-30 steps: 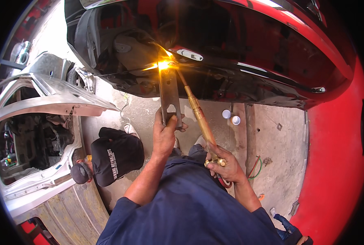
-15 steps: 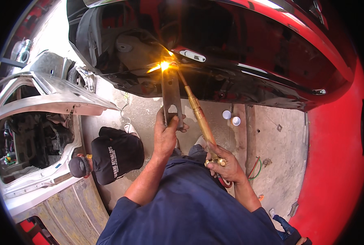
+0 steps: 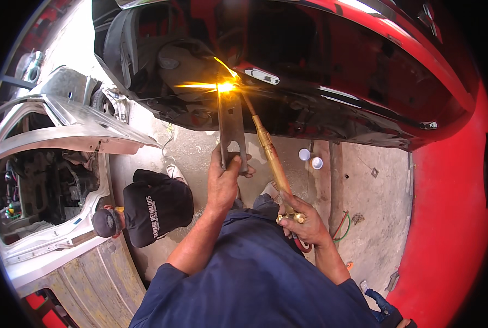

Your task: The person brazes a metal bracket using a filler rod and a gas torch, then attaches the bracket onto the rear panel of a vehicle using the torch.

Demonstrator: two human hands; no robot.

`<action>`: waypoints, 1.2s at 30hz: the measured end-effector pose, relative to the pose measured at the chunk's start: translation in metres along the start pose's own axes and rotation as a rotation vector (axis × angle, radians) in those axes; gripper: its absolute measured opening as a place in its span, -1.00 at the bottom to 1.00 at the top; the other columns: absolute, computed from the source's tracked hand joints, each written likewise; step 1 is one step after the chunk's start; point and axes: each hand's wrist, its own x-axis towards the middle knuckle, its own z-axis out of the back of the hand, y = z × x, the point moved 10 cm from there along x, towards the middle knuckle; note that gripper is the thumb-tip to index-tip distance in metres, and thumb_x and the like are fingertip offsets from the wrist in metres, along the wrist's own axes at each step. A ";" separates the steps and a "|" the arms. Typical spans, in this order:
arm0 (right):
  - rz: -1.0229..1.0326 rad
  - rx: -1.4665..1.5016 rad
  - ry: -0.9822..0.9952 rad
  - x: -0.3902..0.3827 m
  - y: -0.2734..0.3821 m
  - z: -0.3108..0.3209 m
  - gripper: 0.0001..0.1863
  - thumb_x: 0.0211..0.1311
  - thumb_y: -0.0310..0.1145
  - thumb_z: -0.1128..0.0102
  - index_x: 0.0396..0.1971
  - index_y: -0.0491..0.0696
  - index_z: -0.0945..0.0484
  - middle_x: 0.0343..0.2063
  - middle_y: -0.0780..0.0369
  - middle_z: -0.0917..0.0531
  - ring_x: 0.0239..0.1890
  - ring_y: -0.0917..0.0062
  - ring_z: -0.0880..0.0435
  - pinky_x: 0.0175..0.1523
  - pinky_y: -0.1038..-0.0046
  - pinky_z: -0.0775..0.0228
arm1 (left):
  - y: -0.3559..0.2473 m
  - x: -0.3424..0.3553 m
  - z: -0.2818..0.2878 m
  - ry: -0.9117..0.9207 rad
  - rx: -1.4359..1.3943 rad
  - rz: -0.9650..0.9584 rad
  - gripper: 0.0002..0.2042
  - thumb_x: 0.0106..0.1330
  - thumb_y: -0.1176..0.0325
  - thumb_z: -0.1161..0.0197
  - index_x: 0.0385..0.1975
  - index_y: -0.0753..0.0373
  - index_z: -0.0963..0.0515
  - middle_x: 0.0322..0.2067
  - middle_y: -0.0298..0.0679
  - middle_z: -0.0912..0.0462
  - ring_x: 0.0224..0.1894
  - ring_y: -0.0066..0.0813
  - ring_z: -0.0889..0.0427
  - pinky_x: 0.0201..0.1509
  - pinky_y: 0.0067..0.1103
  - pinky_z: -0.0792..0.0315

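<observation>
My left hand (image 3: 226,177) is closed round the lower end of a flat metal bracket (image 3: 232,123), which has a rounded cutout near my thumb and points up and away from me. In my right hand (image 3: 308,223) is a brass gas torch (image 3: 270,150), gripped at its valve end. Its thin tip slants up to the bracket's far end. A bright yellow-orange flame (image 3: 226,86) burns there, and its glare hides the exact contact point. Streaks of flame spread left and upward. Just behind the flame is a glossy black car panel (image 3: 304,101).
At left stands a bare car body shell (image 3: 74,143), with a person in a black shirt (image 3: 159,208) and cap low beside it. Two white cups (image 3: 316,163) sit on the concrete floor. Hoses (image 3: 343,227) lie at right, near a red surface (image 3: 440,218). Another person (image 3: 383,306) shows at lower right.
The flame's streaks have lengthened to the left and upward. The bracket and torch have shifted very slightly; both hands keep their grip.
</observation>
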 end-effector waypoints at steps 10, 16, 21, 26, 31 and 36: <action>0.022 0.029 0.019 0.002 -0.001 -0.002 -0.28 0.25 -0.53 -0.35 0.41 0.08 -0.34 -0.16 0.28 -0.51 -0.47 0.71 -0.56 -0.42 0.63 -0.52 | -0.001 -0.001 -0.003 0.008 -0.016 0.004 -0.62 0.51 0.47 -0.01 0.27 0.33 -0.21 -0.12 0.00 -0.61 -0.28 -0.33 -0.70 -0.15 -0.42 -0.55; 0.063 -0.033 0.032 0.003 0.000 -0.002 -0.24 0.25 -0.52 -0.34 0.44 0.11 -0.28 -0.11 0.21 -0.54 -0.50 0.66 -0.59 -0.47 0.61 -0.51 | -0.002 -0.001 -0.003 0.011 -0.008 0.002 -0.61 0.51 0.46 -0.01 0.29 0.33 -0.21 -0.12 0.00 -0.61 -0.28 -0.33 -0.70 -0.15 -0.43 -0.54; 0.073 -0.038 0.034 0.003 0.000 -0.002 -0.24 0.25 -0.55 -0.33 0.44 0.12 -0.28 -0.11 0.21 -0.54 -0.49 0.67 -0.59 -0.46 0.62 -0.52 | -0.002 -0.001 -0.004 0.010 -0.013 0.007 -0.60 0.51 0.46 -0.01 0.30 0.33 -0.19 -0.12 0.00 -0.61 -0.29 -0.33 -0.70 -0.15 -0.43 -0.54; 0.067 -0.061 0.031 0.003 0.000 -0.002 -0.23 0.24 -0.55 -0.33 0.44 0.14 -0.29 -0.10 0.21 -0.54 -0.49 0.67 -0.59 -0.46 0.62 -0.52 | -0.002 -0.001 -0.004 0.007 -0.021 0.006 -0.61 0.51 0.46 -0.01 0.29 0.34 -0.20 -0.11 0.01 -0.61 -0.29 -0.33 -0.70 -0.15 -0.43 -0.54; 0.086 -0.061 0.035 0.003 0.003 -0.004 -0.23 0.25 -0.54 -0.33 0.44 0.15 -0.29 -0.10 0.21 -0.54 -0.49 0.67 -0.59 -0.46 0.62 -0.52 | -0.003 -0.001 -0.004 0.000 -0.017 0.003 -0.63 0.51 0.49 0.00 0.26 0.35 -0.22 -0.11 0.02 -0.61 -0.29 -0.33 -0.70 -0.16 -0.44 -0.56; 0.085 -0.073 0.028 0.004 0.002 -0.003 -0.24 0.25 -0.53 -0.33 0.44 0.15 -0.29 -0.11 0.22 -0.53 -0.48 0.68 -0.58 -0.46 0.62 -0.51 | -0.003 0.000 -0.003 0.004 -0.021 -0.001 -0.63 0.51 0.49 0.01 0.27 0.35 -0.22 -0.12 0.01 -0.61 -0.29 -0.32 -0.70 -0.16 -0.44 -0.57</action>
